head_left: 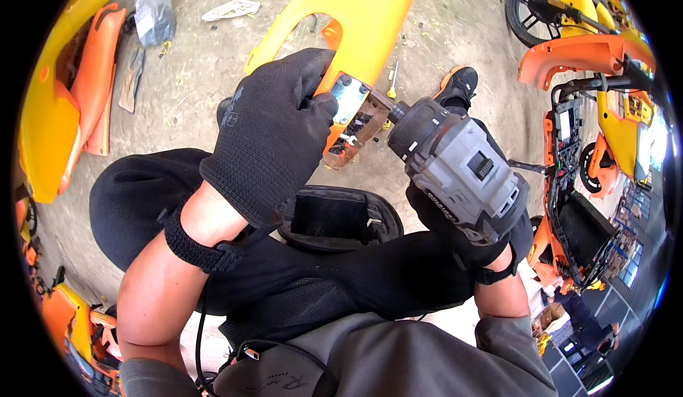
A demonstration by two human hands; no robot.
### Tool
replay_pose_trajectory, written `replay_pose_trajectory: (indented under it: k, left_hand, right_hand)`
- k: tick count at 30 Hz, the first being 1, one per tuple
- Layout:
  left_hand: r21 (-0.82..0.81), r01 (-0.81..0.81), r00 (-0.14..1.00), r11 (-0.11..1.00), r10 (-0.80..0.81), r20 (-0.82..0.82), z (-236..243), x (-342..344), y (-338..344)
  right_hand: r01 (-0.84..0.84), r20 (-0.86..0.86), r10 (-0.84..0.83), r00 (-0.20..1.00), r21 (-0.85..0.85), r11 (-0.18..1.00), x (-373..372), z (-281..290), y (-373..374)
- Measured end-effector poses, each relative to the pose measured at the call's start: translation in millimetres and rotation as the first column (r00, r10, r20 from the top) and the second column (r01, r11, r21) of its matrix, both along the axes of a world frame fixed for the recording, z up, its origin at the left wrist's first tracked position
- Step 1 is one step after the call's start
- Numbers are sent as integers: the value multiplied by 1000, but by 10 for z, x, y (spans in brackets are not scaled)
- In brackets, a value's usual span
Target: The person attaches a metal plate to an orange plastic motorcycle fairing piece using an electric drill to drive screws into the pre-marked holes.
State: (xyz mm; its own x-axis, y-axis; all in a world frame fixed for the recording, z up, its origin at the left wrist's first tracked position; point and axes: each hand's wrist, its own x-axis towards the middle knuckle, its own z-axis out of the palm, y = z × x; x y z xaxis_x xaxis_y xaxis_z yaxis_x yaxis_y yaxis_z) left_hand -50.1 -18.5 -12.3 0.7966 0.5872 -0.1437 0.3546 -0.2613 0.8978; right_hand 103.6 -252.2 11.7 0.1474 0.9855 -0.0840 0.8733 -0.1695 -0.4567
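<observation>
My left hand, in a black knit glove, is closed on the lower end of a yellow and orange vehicle body panel. The panel has a large curved cut-out. At this end sits a shiny metal plate with dark fasteners at its corners. My right hand, also gloved, is wrapped round a grey and black cordless impact driver, whose body hides most of the fingers. The driver's bit points left to the plate's right edge; whether it touches a fastener I cannot tell.
Below the panel is a tray of small hardware with a wrench. A black hollow shell lies between my legs. A yellow screwdriver lies on the floor. More panels stand left; partly stripped motorbikes stand right.
</observation>
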Motion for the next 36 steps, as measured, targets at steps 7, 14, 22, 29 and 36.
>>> replay_pose_trajectory:
  k: [7,14,22,29,36]
  left_hand:
    - [-49,-3,1000,999,1,-28,50,13,1]
    - [104,28,999,994,-25,-33,-14,-16,-3]
    - [36,-12,1000,999,12,-17,-3,-13,-24]
    - [120,-6,999,993,10,-30,-12,-21,-41]
    - [188,-9,1000,982,7,13,-37,-22,-51]
  right_hand:
    - [133,-155,-135,979,-18,991,26,-35,125]
    - [167,-198,-169,965,-27,986,9,-36,138]
    - [176,-224,-179,958,-34,984,2,-40,143]
    - [187,-249,-190,950,-36,982,4,-62,140]
    - [184,-278,-189,942,-43,982,-12,-63,130]
